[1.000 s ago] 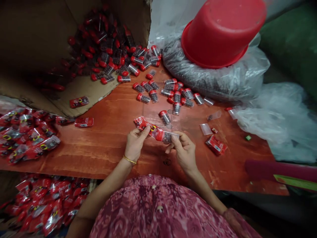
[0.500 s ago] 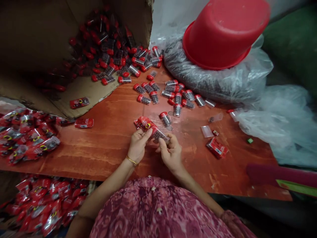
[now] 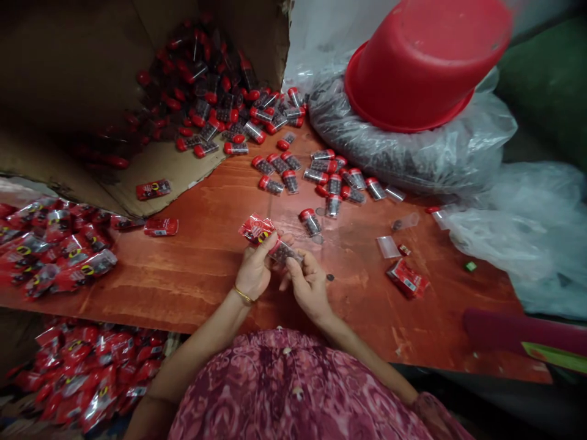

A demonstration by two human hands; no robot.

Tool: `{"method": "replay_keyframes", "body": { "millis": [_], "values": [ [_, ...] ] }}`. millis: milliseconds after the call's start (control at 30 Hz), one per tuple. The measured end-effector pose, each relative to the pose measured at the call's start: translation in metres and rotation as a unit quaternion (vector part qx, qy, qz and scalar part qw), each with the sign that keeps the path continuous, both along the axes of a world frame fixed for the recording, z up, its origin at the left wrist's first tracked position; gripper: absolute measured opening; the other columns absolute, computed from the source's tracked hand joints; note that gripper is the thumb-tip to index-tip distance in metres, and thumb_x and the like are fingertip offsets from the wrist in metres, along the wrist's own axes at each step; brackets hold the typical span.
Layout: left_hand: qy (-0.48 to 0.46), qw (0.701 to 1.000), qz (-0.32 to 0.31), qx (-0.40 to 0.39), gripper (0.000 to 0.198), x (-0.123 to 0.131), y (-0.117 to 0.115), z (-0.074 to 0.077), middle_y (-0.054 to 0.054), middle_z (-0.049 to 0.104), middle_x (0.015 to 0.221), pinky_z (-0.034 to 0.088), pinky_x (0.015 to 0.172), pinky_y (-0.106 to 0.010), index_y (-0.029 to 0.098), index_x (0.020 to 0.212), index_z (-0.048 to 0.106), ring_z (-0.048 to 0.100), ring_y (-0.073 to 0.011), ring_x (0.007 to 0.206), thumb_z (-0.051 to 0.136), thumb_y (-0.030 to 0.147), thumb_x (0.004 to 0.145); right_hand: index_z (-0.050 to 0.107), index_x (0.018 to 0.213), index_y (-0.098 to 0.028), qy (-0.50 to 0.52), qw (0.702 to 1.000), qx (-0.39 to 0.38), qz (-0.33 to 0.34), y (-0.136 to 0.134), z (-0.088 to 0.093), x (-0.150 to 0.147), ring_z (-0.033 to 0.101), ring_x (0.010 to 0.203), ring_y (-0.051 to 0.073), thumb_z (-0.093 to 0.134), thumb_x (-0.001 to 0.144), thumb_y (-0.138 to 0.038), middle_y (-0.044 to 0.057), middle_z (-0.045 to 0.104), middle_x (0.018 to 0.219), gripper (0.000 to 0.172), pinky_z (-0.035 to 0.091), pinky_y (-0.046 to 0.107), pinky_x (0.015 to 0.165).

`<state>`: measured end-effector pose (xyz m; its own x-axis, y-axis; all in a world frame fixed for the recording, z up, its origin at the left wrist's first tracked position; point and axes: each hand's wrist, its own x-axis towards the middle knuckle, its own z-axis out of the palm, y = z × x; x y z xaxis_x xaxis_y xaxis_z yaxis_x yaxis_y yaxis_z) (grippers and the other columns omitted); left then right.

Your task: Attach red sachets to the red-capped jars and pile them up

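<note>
A small clear jar (image 3: 285,251) of dark beads lies tilted between my two hands, its upper end inside a red printed wrapper (image 3: 253,227). My left hand (image 3: 255,269) is closed around the wrapper, thumb on top. With thumb and fingers, my right hand (image 3: 308,282) grips the bare lower end of the jar. How far the jar sits in the wrapper is hidden by my left fingers. Just beyond my hands, a single red-capped jar (image 3: 310,222) rests on the reddish table (image 3: 206,244).
A cardboard box (image 3: 202,174) spills red-capped jars at the back left. Wrapped packs (image 3: 59,244) pile up at the left, with more packs (image 3: 101,366) below the edge. A red tub (image 3: 413,73) stands upside down on a filled plastic bag (image 3: 389,159). A red packet (image 3: 406,278) lies right.
Both hands have shifted slightly left with the jar and wrapper, still holding them. The whole view has moved a little, and a small dark round spot now shows beside my right hand.
</note>
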<state>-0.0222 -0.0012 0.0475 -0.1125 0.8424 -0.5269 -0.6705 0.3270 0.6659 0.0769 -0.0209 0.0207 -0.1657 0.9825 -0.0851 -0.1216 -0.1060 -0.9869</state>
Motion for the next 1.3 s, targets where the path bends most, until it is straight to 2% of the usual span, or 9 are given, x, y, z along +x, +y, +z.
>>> {"method": "replay_keyframes", "body": {
  "millis": [133, 267, 333, 533, 700, 833, 933, 1100, 1300],
  "values": [
    [0.033, 0.996, -0.076, 0.01, 0.039, -0.002, -0.004, -0.005, -0.004, 0.068, 0.064, 0.027, 0.026, -0.017, 0.013, 0.087, 0.065, 0.044, -0.0059, 0.03, 0.069, 0.043, 0.063, 0.049, 0.074, -0.02, 0.074, 0.992, -0.089, 0.045, -0.002, 0.002, -0.004, 0.042, 0.029, 0.003, 0.052, 0.079, -0.051, -0.007, 0.055, 0.055, 0.032, 0.04, 0.016, 0.034],
    [0.055, 0.987, -0.149, 0.018, 0.052, -0.001, -0.011, -0.008, 0.009, 0.041, 0.033, 0.029, 0.025, -0.017, 0.013, 0.104, 0.064, 0.036, -0.0066, 0.023, 0.065, 0.049, 0.066, 0.048, 0.071, -0.019, 0.104, 0.988, -0.11, 0.008, -0.004, 0.002, -0.011, 0.037, 0.028, 0.002, 0.055, 0.078, -0.052, -0.008, 0.053, 0.052, 0.034, 0.04, 0.016, 0.033],
    [0.058, 0.988, -0.14, 0.031, 0.054, 0.001, -0.012, -0.007, 0.011, 0.035, 0.033, 0.029, 0.025, -0.016, 0.014, 0.107, 0.063, 0.031, -0.0049, 0.024, 0.067, 0.049, 0.065, 0.05, 0.074, -0.02, 0.078, 0.994, -0.081, -0.011, -0.004, 0.003, -0.011, 0.04, 0.03, 0.002, 0.056, 0.077, -0.051, -0.008, 0.054, 0.053, 0.032, 0.035, 0.015, 0.03],
    [0.05, 0.996, -0.058, 0.051, 0.054, 0.003, -0.011, -0.007, 0.007, 0.041, 0.035, 0.028, 0.028, -0.016, 0.015, 0.095, 0.068, 0.03, -0.005, 0.031, 0.063, 0.059, 0.065, 0.051, 0.08, -0.02, 0.042, 0.997, -0.066, 0.009, -0.001, 0.003, -0.007, 0.044, 0.031, 0.003, 0.054, 0.078, -0.052, -0.006, 0.058, 0.059, 0.033, 0.034, 0.015, 0.03],
    [0.075, 0.992, -0.084, 0.058, 0.052, 0.002, -0.014, -0.01, 0.008, 0.042, 0.038, 0.029, 0.028, -0.016, 0.016, 0.1, 0.066, 0.03, -0.0043, 0.03, 0.066, 0.053, 0.065, 0.052, 0.084, -0.02, 0.039, 0.997, -0.06, -0.015, -0.003, 0.002, -0.01, 0.042, 0.03, 0.003, 0.056, 0.076, -0.053, -0.007, 0.057, 0.056, 0.034, 0.035, 0.016, 0.03],
    [0.091, 0.989, -0.104, 0.052, 0.052, 0.005, -0.02, -0.014, 0.01, 0.037, 0.039, 0.027, 0.025, -0.017, 0.016, 0.106, 0.064, 0.033, -0.005, 0.026, 0.06, 0.053, 0.071, 0.051, 0.075, -0.02, 0.057, 0.995, -0.082, -0.012, -0.004, 0.005, -0.012, 0.041, 0.03, 0.003, 0.055, 0.078, -0.051, -0.007, 0.055, 0.054, 0.032, 0.034, 0.015, 0.029],
    [0.091, 0.991, -0.087, 0.04, 0.051, 0.006, -0.024, -0.016, 0.01, 0.031, 0.04, 0.025, 0.026, -0.017, 0.014, 0.095, 0.066, 0.036, -0.0052, 0.027, 0.056, 0.059, 0.072, 0.05, 0.071, -0.019, 0.091, 0.991, -0.099, 0.007, -0.002, 0.006, -0.011, 0.04, 0.029, 0.002, 0.054, 0.078, -0.052, -0.007, 0.057, 0.056, 0.034, 0.037, 0.015, 0.031],
    [0.129, 0.989, -0.024, 0.075, 0.047, 0.001, -0.021, -0.016, 0.006, 0.04, 0.047, 0.031, 0.033, -0.017, 0.016, 0.064, 0.058, 0.037, -0.0042, 0.036, 0.055, 0.062, 0.07, 0.052, 0.08, -0.019, 0.062, 0.995, -0.077, -0.004, 0.0, 0.005, -0.01, 0.043, 0.03, 0.002, 0.056, 0.077, -0.05, -0.005, 0.061, 0.062, 0.031, 0.038, 0.016, 0.032],
    [0.213, 0.969, -0.084, 0.096, 0.045, 0.0, -0.02, -0.019, 0.006, 0.041, 0.047, 0.033, 0.034, -0.018, 0.017, 0.057, 0.045, 0.04, -0.0049, 0.035, 0.051, 0.058, 0.075, 0.05, 0.077, -0.019, 0.037, 0.997, -0.047, -0.055, 0.0, 0.005, -0.01, 0.044, 0.03, 0.005, 0.056, 0.078, -0.049, -0.005, 0.059, 0.056, 0.03, 0.036, 0.018, 0.031]
  ]
}}
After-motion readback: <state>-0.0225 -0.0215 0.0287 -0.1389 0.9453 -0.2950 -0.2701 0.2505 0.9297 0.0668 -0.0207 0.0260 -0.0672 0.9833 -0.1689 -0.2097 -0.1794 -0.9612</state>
